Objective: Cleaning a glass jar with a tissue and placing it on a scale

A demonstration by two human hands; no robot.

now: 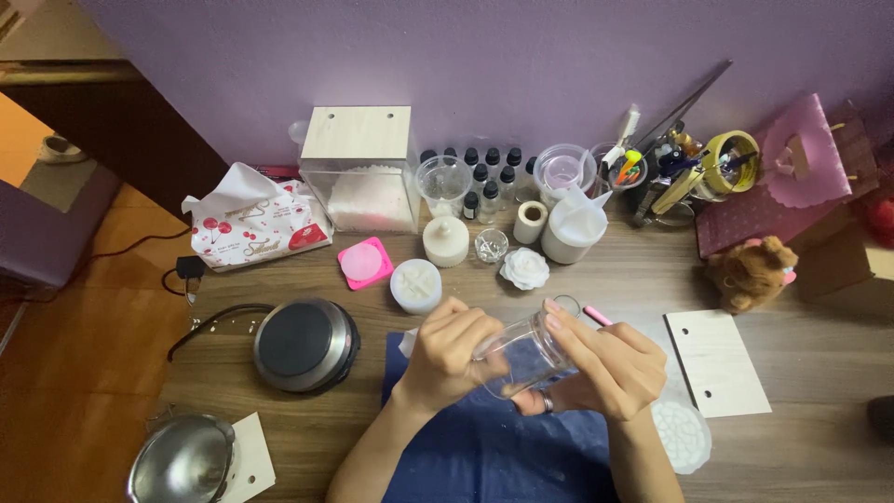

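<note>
Above blue cloth (484, 447): my left hand (447, 359) and right hand (610, 368) both clamped on clear glass jar (523, 359), tilted; white candle (415, 284) just beyond on tabletop (801, 438).

A round electric hot plate (305, 344) sits at nine o'clock, a tissue pack (256, 224) at ten, and dropper bottles (488, 177) at twelve.

The support is a wood-grain laminate table (596, 279) set against a purple wall. Directly on it lie a dark blue cloth mat (484, 447), a round grey metal hot plate (305, 343), a square pink silicone mould (365, 263), a plain rectangular wooden board (717, 361), a printed tissue pack (253, 225) and a small brown plush toy (752, 270).
</note>
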